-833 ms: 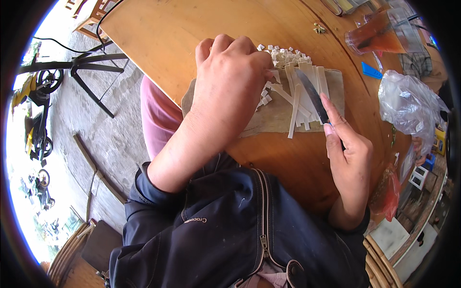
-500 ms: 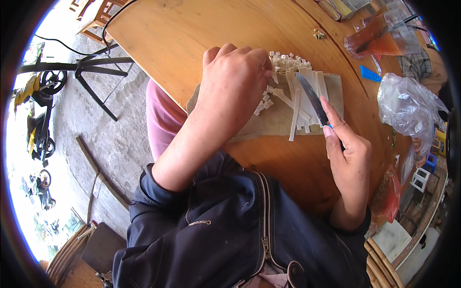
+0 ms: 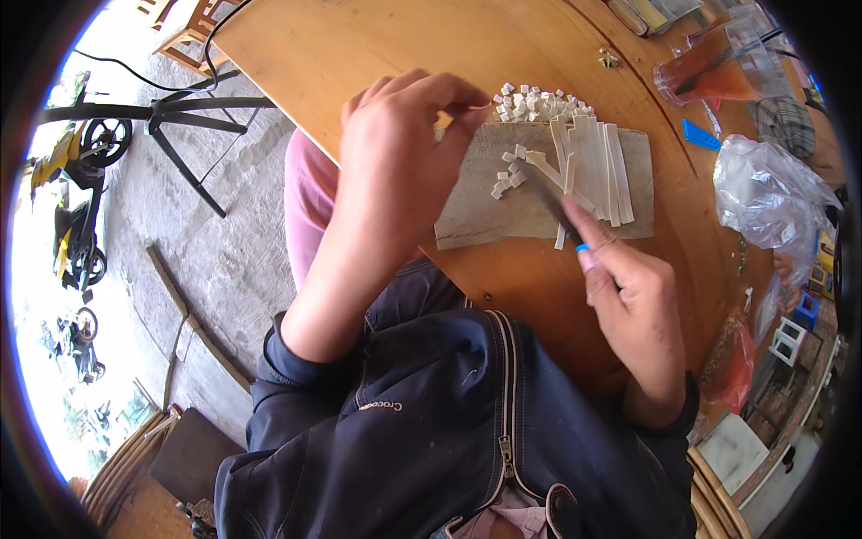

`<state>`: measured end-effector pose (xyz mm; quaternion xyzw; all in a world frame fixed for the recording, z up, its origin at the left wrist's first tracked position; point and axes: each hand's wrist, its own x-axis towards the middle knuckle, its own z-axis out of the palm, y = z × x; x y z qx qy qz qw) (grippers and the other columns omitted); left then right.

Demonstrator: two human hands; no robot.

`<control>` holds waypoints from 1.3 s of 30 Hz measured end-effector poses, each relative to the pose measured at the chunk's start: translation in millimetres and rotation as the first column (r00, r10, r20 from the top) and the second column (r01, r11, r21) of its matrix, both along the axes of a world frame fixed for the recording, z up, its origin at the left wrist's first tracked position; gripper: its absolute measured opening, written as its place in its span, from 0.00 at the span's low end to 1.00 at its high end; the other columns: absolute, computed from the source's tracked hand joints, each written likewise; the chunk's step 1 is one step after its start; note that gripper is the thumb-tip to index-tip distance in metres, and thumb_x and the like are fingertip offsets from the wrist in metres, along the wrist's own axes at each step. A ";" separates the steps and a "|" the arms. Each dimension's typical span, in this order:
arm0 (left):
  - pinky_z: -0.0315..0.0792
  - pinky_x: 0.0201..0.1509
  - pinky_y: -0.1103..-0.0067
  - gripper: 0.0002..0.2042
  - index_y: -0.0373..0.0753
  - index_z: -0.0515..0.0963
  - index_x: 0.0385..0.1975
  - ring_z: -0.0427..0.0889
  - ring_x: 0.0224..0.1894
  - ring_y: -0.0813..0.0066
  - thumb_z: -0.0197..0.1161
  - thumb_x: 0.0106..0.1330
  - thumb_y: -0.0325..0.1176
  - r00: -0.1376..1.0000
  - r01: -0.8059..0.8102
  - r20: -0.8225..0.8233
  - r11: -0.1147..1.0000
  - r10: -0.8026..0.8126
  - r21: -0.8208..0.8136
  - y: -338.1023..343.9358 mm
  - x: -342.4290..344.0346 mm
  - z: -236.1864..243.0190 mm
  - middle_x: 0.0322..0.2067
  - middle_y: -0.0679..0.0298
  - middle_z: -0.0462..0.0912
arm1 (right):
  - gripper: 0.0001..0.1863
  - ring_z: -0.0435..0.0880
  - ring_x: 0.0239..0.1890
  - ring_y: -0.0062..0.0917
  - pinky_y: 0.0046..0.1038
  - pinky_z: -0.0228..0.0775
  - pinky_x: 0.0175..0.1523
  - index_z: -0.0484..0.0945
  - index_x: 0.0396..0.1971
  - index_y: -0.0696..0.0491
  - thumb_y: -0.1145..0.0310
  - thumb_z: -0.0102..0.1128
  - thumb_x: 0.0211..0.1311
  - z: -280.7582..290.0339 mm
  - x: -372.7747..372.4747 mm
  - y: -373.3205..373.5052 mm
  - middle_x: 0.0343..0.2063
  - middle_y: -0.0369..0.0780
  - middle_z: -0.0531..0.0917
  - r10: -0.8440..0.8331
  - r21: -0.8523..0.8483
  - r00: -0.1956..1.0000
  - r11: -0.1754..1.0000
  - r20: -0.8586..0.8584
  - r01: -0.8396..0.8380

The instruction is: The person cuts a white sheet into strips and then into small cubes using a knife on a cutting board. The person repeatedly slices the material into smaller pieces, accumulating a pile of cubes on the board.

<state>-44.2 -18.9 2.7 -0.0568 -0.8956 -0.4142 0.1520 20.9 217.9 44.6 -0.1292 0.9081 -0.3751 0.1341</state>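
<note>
My right hand [image 3: 633, 292] grips a knife [image 3: 544, 190] with a dark blade and a bit of blue at the handle. Its tip reaches over the cutting board [image 3: 476, 220], close to a few small white cubes [image 3: 508, 179]. Pale flat strips [image 3: 597, 171] lie side by side on the board's right half, with a couple crossing at an angle. Beyond the board's far edge is a heap of white cubes [image 3: 534, 104]. My left hand [image 3: 400, 144] is raised left of that heap, thumb and forefinger pinched together; whatever they hold is too small and blurred to tell.
On the wooden table [image 3: 359, 45], a plastic cup of reddish-brown drink [image 3: 709, 79], a blue plastic piece [image 3: 700, 135] and a clear plastic bag [image 3: 763, 189] are at the right. A black-legged stand [image 3: 189, 121] is on the concrete floor at left. Another person's hand [image 3: 787, 269] shows at far right.
My left hand has moved left, away from the strips, uncovering more of the board and cubes. The knife has swung left and nearer me, off the strips' far ends toward the loose cubes.
</note>
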 end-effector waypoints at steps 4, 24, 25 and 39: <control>0.69 0.53 0.68 0.04 0.42 0.87 0.34 0.81 0.37 0.64 0.71 0.62 0.31 0.997 -0.034 0.070 0.999 0.035 -0.003 -13.8 29.8 0.5 0.28 0.65 0.83 | 0.29 0.80 0.24 0.38 0.37 0.73 0.34 0.79 0.64 0.51 0.84 0.59 0.62 -1.0 5.8 -12.8 0.24 0.47 0.78 0.116 -0.025 0.993 0.993 0.003 -0.116; 0.65 0.57 0.67 0.12 0.47 0.85 0.39 0.78 0.43 0.65 0.77 0.57 0.37 0.989 -0.116 -0.120 0.965 0.089 -0.237 14.9 66.1 -24.1 0.31 0.72 0.82 | 0.34 0.77 0.24 0.31 0.29 0.75 0.36 0.75 0.68 0.47 0.87 0.58 0.61 -8.9 6.3 -3.8 0.24 0.46 0.77 0.020 0.022 0.999 1.000 -0.048 -0.019; 0.63 0.57 0.65 0.12 0.47 0.84 0.40 0.77 0.44 0.64 0.76 0.57 0.37 0.989 -0.102 -0.124 0.966 0.074 -0.237 13.2 67.9 -25.8 0.32 0.70 0.80 | 0.35 0.77 0.24 0.32 0.29 0.75 0.36 0.75 0.69 0.47 0.87 0.58 0.61 -8.2 6.4 -4.7 0.24 0.46 0.77 0.021 0.031 0.999 0.999 -0.048 -0.020; 0.61 0.59 0.57 0.10 0.47 0.84 0.41 0.75 0.46 0.64 0.73 0.60 0.38 0.995 -0.043 -0.103 0.954 0.013 -0.296 14.2 76.2 -26.7 0.38 0.70 0.77 | 0.39 0.76 0.21 0.31 0.35 0.74 0.32 0.75 0.69 0.44 0.87 0.60 0.56 -14.1 13.7 -15.1 0.20 0.42 0.74 0.086 0.080 0.984 0.994 -0.153 -0.074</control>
